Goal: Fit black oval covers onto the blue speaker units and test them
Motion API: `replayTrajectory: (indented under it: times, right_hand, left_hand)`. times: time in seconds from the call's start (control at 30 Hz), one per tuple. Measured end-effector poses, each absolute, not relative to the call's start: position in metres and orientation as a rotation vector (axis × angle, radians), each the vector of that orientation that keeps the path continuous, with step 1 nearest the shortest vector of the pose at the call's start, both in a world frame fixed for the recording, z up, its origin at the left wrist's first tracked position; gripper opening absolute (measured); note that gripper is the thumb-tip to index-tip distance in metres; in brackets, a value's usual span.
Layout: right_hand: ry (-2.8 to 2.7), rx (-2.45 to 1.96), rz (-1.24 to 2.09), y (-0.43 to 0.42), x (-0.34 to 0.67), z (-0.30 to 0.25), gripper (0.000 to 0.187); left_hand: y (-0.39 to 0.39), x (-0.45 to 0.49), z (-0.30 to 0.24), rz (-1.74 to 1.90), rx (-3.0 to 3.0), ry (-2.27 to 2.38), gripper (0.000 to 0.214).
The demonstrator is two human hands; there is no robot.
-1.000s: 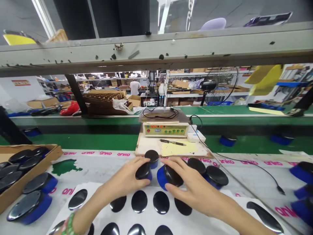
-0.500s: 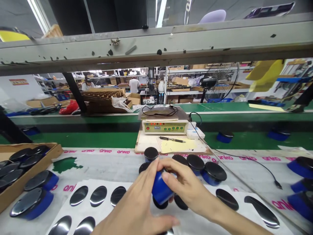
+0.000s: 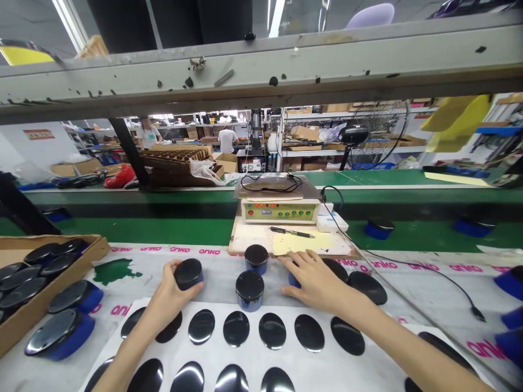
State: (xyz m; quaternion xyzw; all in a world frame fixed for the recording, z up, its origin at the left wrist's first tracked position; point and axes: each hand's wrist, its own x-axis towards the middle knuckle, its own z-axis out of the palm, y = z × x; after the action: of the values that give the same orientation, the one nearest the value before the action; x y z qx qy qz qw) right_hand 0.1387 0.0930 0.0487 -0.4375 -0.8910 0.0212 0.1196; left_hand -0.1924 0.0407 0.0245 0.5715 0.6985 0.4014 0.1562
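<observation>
My left hand (image 3: 166,294) grips a round blue piece with a glossy black top (image 3: 189,274), holding it upright low at the left, above the back edge of the white sheet. To the right, my right hand (image 3: 312,280) has its fingers and thumb around another blue piece (image 3: 293,280); most of that piece is hidden by the hand. Between the hands stand two more such pieces, a nearer one (image 3: 250,290) and a farther one (image 3: 256,259). Rows of glossy black discs (image 3: 236,329) lie on the white sheet (image 3: 218,354) in front.
At the left is a cardboard tray (image 3: 100,247) of black-topped pieces. A control box (image 3: 280,211) with a pen (image 3: 292,232) before it stands at the back. A black cable (image 3: 429,272) runs across the right. A shelf beam (image 3: 261,76) spans overhead.
My hands were together around one blue piece at the middle. Now they are apart: the left has moved left with a piece, the right has moved back onto another. The view has shifted slightly.
</observation>
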Motion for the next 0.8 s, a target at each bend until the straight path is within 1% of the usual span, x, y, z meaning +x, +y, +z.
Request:
replayTrajectory:
  times: [0.1, 0.13, 0.2, 0.27, 0.37, 0.47, 0.53, 0.63, 0.77, 0.8]
  right_hand:
    - [-2.598, -1.319, -0.022, 0.093, 0.143, 0.038, 0.051]
    - [-2.595, -1.325, -0.036, 0.093, 0.145, 0.037, 0.049]
    - [-2.595, -1.320, -0.046, 0.091, 0.147, 0.039, 0.045]
    - [-2.596, -1.295, -0.031, 0.088, 0.147, 0.045, 0.045]
    - [-2.597, -1.248, 0.030, 0.081, 0.146, 0.054, 0.044]
    - [-2.616, -1.225, 0.087, 0.077, 0.146, 0.057, 0.041]
    - [-2.642, -1.237, 0.115, 0.080, 0.147, 0.058, 0.042]
    - [-2.678, -1.267, 0.184, 0.092, 0.143, 0.063, 0.045]
    - [-2.641, -1.227, 0.273, 0.111, 0.118, 0.079, 0.040]
    - [-2.635, -1.196, 0.293, 0.116, 0.108, 0.081, 0.041]
  left_hand:
    - [0.038, -0.184, 0.017, 1.201, 1.733, 2.018, 0.067]
    - [0.035, -0.176, 0.018, 1.211, 1.799, 1.986, 0.067]
    - [0.029, -0.154, 0.020, 1.134, 1.947, 1.839, 0.058]
    - [0.026, -0.129, 0.023, 0.955, 2.046, 1.646, 0.052]
    - [0.029, -0.096, 0.025, 0.781, 2.075, 1.484, 0.058]
    - [0.036, -0.076, 0.024, 0.755, 2.081, 1.394, 0.054]
    - [0.040, -0.066, 0.023, 0.740, 2.086, 1.324, 0.056]
    - [0.040, -0.057, 0.019, 0.720, 2.053, 1.279, 0.068]
    - [0.035, -0.059, 0.014, 0.705, 1.975, 1.271, 0.093]
    - [0.034, -0.059, 0.013, 0.707, 1.968, 1.264, 0.094]
